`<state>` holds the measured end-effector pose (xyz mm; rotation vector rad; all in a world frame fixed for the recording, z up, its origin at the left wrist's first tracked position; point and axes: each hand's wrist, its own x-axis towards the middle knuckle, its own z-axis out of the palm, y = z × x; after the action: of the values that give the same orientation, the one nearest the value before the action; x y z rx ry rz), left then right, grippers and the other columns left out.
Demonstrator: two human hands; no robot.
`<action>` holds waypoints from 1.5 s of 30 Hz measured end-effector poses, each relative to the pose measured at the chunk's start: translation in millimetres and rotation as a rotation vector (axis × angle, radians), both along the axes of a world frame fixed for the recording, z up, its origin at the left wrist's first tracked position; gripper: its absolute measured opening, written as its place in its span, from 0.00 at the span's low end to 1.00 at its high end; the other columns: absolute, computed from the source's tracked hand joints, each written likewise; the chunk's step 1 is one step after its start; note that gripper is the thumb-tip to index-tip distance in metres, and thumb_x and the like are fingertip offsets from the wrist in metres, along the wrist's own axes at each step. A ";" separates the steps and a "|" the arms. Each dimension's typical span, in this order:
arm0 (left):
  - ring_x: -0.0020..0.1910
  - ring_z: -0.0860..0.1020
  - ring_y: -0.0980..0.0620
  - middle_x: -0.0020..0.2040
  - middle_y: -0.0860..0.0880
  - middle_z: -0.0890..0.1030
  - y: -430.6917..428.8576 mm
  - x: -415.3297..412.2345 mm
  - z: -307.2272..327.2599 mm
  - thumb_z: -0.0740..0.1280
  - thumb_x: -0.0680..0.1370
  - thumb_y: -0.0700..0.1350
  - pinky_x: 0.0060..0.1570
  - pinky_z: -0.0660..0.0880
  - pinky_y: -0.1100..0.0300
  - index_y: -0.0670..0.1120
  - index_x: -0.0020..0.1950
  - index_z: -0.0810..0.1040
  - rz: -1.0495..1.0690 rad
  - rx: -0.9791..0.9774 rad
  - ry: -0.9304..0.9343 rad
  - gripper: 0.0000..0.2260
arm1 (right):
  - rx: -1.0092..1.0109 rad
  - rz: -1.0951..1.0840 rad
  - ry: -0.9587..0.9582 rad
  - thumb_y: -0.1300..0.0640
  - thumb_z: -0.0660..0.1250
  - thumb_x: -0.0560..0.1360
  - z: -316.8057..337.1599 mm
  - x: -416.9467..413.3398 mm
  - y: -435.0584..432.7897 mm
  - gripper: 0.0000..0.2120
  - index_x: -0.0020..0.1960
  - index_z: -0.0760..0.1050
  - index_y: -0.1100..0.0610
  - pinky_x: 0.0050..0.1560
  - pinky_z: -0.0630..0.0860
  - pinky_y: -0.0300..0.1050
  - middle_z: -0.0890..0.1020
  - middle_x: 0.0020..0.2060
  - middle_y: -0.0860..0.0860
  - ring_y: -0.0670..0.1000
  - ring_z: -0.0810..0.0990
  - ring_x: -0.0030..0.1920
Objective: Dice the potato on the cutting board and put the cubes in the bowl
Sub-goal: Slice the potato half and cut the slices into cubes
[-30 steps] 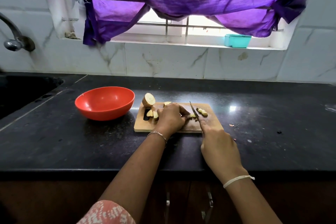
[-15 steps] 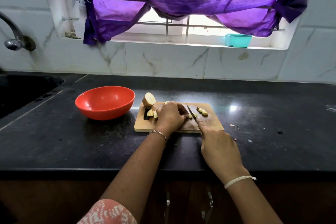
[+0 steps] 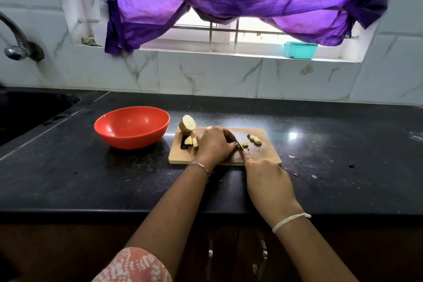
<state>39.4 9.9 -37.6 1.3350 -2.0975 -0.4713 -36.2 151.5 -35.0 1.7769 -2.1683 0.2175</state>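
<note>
bowl sits on the desk, left of the cutting board. potato half stands at the board's back left corner, slices just in front of it. my left hand is on the board's middle, knife right beside it, in my right hand at the near edge. cut pieces lie further right. sink is far left, tub on the sill behind.

We see bare black counter in front of the red bowl and right of the cutting board. Between bowl and board the gap is narrow. A potato half stands at the board's far left corner, and our left hand and the knife fill its middle.
</note>
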 end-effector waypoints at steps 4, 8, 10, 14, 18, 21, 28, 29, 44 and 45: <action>0.52 0.78 0.53 0.47 0.54 0.84 0.6 0.2 -0.2 0.73 0.73 0.51 0.59 0.72 0.50 0.54 0.45 0.84 0.003 0.007 0.006 0.03 | -0.002 0.011 -0.055 0.65 0.51 0.80 -0.1 -2.4 -0.1 0.29 0.78 0.52 0.49 0.47 0.77 0.49 0.79 0.55 0.52 0.55 0.80 0.53; 0.53 0.78 0.52 0.50 0.54 0.83 2.3 0.4 -0.6 0.72 0.74 0.51 0.60 0.70 0.50 0.53 0.49 0.84 -0.004 -0.009 0.004 0.06 | -0.011 0.004 -0.238 0.60 0.55 0.79 3.7 -14.0 5.6 0.28 0.76 0.58 0.41 0.49 0.75 0.50 0.78 0.56 0.54 0.58 0.78 0.55; 0.54 0.78 0.53 0.50 0.54 0.83 4.3 0.7 0.5 0.71 0.74 0.51 0.60 0.69 0.51 0.53 0.49 0.84 0.003 -0.023 -0.006 0.06 | -0.003 0.010 -0.221 0.60 0.55 0.79 5.9 -14.7 8.1 0.27 0.76 0.58 0.42 0.49 0.75 0.50 0.79 0.56 0.54 0.57 0.78 0.55; 0.52 0.78 0.54 0.48 0.55 0.83 6.2 0.9 0.4 0.71 0.74 0.53 0.58 0.68 0.53 0.53 0.47 0.84 0.012 -0.040 0.002 0.06 | 0.025 0.008 -0.133 0.61 0.52 0.81 12.9 -10.5 7.0 0.25 0.76 0.58 0.46 0.50 0.76 0.50 0.78 0.57 0.53 0.56 0.79 0.56; 0.50 0.78 0.55 0.46 0.56 0.84 8.3 0.1 0.0 0.71 0.72 0.55 0.57 0.67 0.54 0.54 0.46 0.85 0.008 -0.059 0.025 0.08 | 0.039 0.014 -0.085 0.64 0.53 0.79 12.3 -2.1 6.8 0.27 0.77 0.56 0.49 0.50 0.76 0.49 0.78 0.56 0.53 0.55 0.80 0.55; 0.51 0.78 0.55 0.47 0.57 0.84 9.5 -0.5 1.2 0.71 0.73 0.55 0.55 0.64 0.54 0.54 0.47 0.85 0.018 -0.061 0.011 0.08 | 0.041 0.015 -0.102 0.64 0.53 0.79 15.8 -2.7 5.2 0.25 0.75 0.60 0.50 0.50 0.76 0.49 0.78 0.56 0.53 0.56 0.79 0.55; 0.52 0.77 0.54 0.49 0.56 0.84 10.2 -0.8 3.2 0.71 0.73 0.55 0.52 0.61 0.55 0.54 0.48 0.84 0.019 -0.034 0.001 0.08 | 0.106 -0.010 -0.140 0.59 0.55 0.79 31.1 -11.4 16.1 0.18 0.67 0.70 0.47 0.50 0.74 0.49 0.78 0.55 0.53 0.57 0.77 0.56; 0.53 0.77 0.54 0.49 0.56 0.84 10.4 -0.7 3.4 0.71 0.73 0.55 0.52 0.60 0.55 0.54 0.48 0.84 0.018 -0.032 0.004 0.08 | 0.105 -0.007 -0.151 0.58 0.55 0.79 31.8 -12.8 20.1 0.18 0.67 0.70 0.47 0.50 0.73 0.49 0.78 0.56 0.54 0.57 0.77 0.57; 0.60 0.70 0.47 0.58 0.50 0.77 12.2 11.3 1.9 0.65 0.77 0.41 0.51 0.58 0.51 0.56 0.55 0.78 0.191 -0.172 -0.088 0.11 | 0.022 0.120 -0.095 0.48 0.53 0.82 14.2 -38.8 25.4 0.22 0.73 0.56 0.33 0.50 0.74 0.48 0.79 0.56 0.51 0.54 0.79 0.54; 0.61 0.69 0.46 0.60 0.50 0.76 12.1 11.0 1.4 0.65 0.77 0.42 0.53 0.59 0.50 0.56 0.56 0.77 0.193 -0.172 -0.130 0.11 | 0.040 0.127 -0.078 0.48 0.52 0.82 14.6 -42.4 23.1 0.22 0.74 0.56 0.32 0.50 0.74 0.47 0.79 0.57 0.51 0.54 0.79 0.54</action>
<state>50.4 22.1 -36.2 1.4810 -2.0328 -0.1231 -78.6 174.6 -20.4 1.9621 -2.1277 0.2798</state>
